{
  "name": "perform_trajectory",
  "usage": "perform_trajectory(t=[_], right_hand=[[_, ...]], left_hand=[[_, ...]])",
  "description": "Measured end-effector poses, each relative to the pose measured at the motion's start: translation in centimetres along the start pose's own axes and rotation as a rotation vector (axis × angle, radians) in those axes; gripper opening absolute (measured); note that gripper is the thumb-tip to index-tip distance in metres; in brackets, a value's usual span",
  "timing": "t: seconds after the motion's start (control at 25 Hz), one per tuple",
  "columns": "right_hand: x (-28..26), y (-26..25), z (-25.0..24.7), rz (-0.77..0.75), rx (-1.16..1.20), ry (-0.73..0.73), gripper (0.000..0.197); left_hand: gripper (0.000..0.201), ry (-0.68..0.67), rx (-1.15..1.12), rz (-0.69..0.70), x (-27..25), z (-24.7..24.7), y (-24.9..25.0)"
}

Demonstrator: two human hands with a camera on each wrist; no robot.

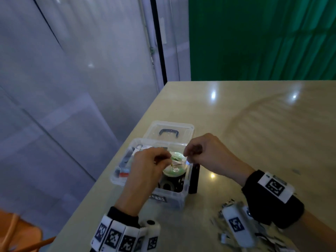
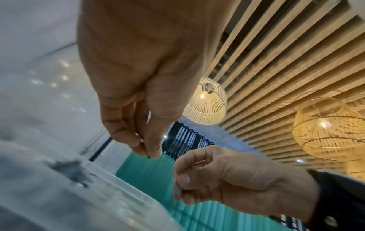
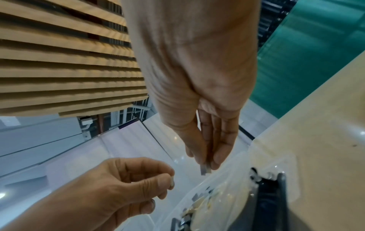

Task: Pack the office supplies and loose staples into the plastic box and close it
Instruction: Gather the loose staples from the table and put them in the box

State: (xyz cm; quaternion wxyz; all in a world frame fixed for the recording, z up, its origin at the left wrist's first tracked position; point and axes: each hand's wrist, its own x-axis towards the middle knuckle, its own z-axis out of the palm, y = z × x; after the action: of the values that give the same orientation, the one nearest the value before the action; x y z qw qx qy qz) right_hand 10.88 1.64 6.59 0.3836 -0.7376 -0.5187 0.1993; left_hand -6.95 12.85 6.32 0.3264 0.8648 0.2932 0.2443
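Observation:
The clear plastic box [image 1: 174,200] stands open at the table's left edge, its lid [image 1: 171,127] flipped back flat. Inside lie a green-and-white roll [image 1: 176,167] and other supplies. My left hand [image 1: 168,160] hovers over the box, thumb and forefinger pinching a small staple piece [image 3: 172,182]. My right hand [image 1: 187,157] hangs over the box's right rim and pinches a short silver staple strip [image 3: 205,169], which also shows in the left wrist view as a staple strip [image 2: 176,190]. Loose staples [image 1: 227,204] lie on the table by my right wrist.
A tall black object [image 1: 194,179] stands against the box's right wall. The beige table [image 1: 254,133] stretches away to the right and back; its left edge runs just beside the box. An orange chair [image 1: 18,231] sits below at the lower left.

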Motion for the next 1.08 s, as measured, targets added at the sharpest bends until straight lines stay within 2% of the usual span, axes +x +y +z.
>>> perform_trajectory(t=[0.12,0.2,0.4,0.56,0.84,1.08], right_hand=[[2.2,-1.4,2.5,-0.05,0.02,-0.076,0.019],[3.6,-2.1,4.1,-0.066,0.017,-0.121,0.018],[6.0,-3.2,6.7,-0.077,0.02,-0.128,0.019],[6.4,-3.0,7.3,-0.071,0.007,-0.094,0.015],[2.6,-1.6,2.7,-0.081,0.0,-0.064,0.012],[-3.7,1.3,-2.5,0.01,-0.076,-0.018,0.006]], left_hand=[[0.012,0.069,0.058,-0.088,0.2,-2.7,-3.0],[0.014,0.069,0.071,-0.117,0.3,-3.6,-4.2],[0.012,0.058,0.133,-0.097,1.0,-3.4,-5.3],[0.019,0.026,0.199,-0.069,1.2,-2.8,-5.7],[0.016,0.076,0.137,0.033,1.1,-2.9,-3.5],[0.008,-0.05,-0.008,0.125,0.1,1.4,2.2]])
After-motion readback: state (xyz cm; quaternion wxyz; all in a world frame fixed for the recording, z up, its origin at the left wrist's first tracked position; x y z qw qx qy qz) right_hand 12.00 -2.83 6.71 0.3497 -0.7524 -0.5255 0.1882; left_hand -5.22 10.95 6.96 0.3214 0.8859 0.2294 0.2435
